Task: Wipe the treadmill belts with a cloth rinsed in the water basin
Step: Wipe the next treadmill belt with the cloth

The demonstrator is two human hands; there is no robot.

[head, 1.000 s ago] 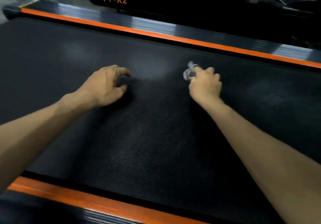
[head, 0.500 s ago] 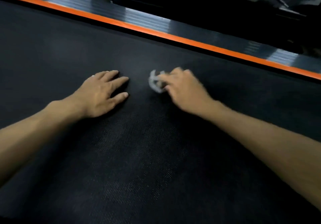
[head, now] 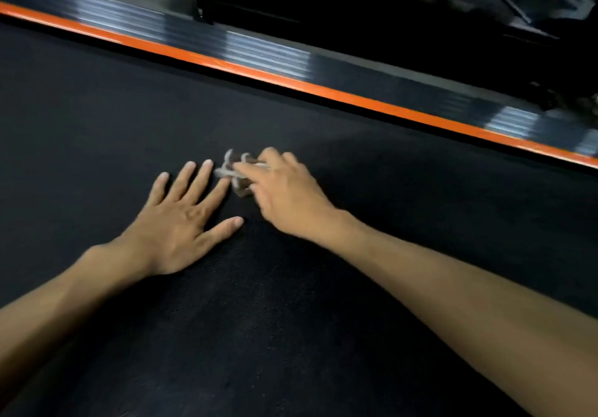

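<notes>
While both forearms reach in from the near edge, the wipe is mid-stroke on the belt:

Belt near part: treadmill belt (head: 291, 335) dark, textured, bare apart from the forearms; no wet sheen readable in this light.
Left hand: left hand (head: 181, 222) flat on the belt, fingers straight and spread, palm down, grasping nothing; looks like a brace.
Right hand: right hand (head: 284, 193) just beside the left, fingers curled round the cloth, pressing it onto the belt.
Cloth: cloth (head: 233, 173) small, pale, bunched, blurred; pokes out past the right fingers, touching or nearly touching the left index fingertip; sits mid-belt, nearer the far edge than the near one.
Change: a second ago the right hand and cloth were well apart from the left hand; now they have swept leftward right up to it. Left hand has gone from curled to flat.
Meaning: judged as the end of one leftward pass; a return stroke or shift to an unwiped strip is likely next. Most of the belt still to cover.
Far edge: orange stripe (head: 291, 84), then ribbed side rail (head: 268, 55).
Beyond: second machine (head: 356, 11) marked TT-X2.
Basin: not in view.
</notes>
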